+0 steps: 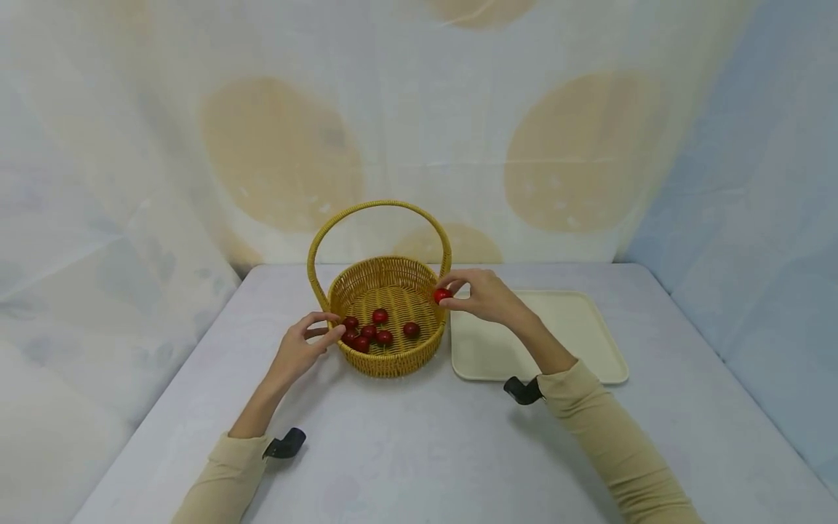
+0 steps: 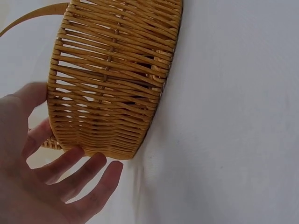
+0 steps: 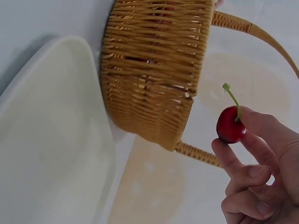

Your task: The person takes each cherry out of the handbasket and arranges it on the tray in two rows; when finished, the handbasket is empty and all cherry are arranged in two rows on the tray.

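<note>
My right hand (image 1: 487,295) pinches a red cherry (image 3: 229,125) between thumb and fingertips, its green stem sticking up. The cherry is raised beside the right rim of a yellow-brown wicker basket (image 1: 390,366), near the foot of the handle. My left hand (image 1: 303,349) holds the basket at its left rim, thumb and index finger at the edge. In the left wrist view, the other fingers (image 2: 96,163) spread loosely below the woven side. Several dark red cherries (image 1: 411,330) lie on the basket floor, mostly toward the left.
A cream rectangular tray (image 1: 543,338) lies right of the basket, partly covered by the right hand and forearm in the head view. The tall arched basket handle (image 1: 386,204) stands upright. Patterned cloth (image 1: 425,131) hangs behind the table and at both sides.
</note>
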`<state>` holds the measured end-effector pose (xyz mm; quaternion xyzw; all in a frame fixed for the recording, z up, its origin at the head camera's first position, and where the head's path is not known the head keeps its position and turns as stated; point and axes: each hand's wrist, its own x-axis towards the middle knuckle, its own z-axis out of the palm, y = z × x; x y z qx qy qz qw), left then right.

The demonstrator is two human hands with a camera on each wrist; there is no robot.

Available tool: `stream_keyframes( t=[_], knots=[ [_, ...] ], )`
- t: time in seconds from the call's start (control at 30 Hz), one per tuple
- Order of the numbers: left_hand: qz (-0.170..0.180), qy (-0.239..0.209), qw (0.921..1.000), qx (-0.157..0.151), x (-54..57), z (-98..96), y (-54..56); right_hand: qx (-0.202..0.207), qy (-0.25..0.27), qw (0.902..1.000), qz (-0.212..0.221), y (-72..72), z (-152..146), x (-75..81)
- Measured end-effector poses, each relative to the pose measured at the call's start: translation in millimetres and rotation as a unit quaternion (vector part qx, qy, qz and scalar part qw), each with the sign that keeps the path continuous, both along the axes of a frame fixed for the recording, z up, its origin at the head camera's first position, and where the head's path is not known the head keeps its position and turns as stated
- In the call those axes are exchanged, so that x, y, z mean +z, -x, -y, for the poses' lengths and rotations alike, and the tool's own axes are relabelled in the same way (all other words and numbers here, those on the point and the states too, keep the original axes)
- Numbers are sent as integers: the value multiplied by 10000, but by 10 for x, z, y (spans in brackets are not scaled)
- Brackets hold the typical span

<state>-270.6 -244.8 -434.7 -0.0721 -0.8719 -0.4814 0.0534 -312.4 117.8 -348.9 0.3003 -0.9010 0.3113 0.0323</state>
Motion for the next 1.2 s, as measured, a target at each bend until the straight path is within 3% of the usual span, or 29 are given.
stream_keyframes(
  t=[0.17, 0.4, 0.8, 1.0, 1.2],
  knots=[
    [-90, 32, 10000, 10, -3, -8, 14, -66, -10, 9999, 81, 50, -101, -65],
    [118, -316, 9994, -115, 326, -134, -206, -310, 7, 9994, 150, 118, -211, -121],
    [384, -722, 9966, -97, 261, -102, -156, -560, -33, 9979, 322, 212, -404, -291],
    [508, -1157, 9920, 4, 93, -59, -41, -702, -137, 9968, 364, 286, -436, -372],
    [531, -1237, 9909, 40, -62, -10, 53, -707, -161, 9965, 415, 356, -456, -445]
  ],
)
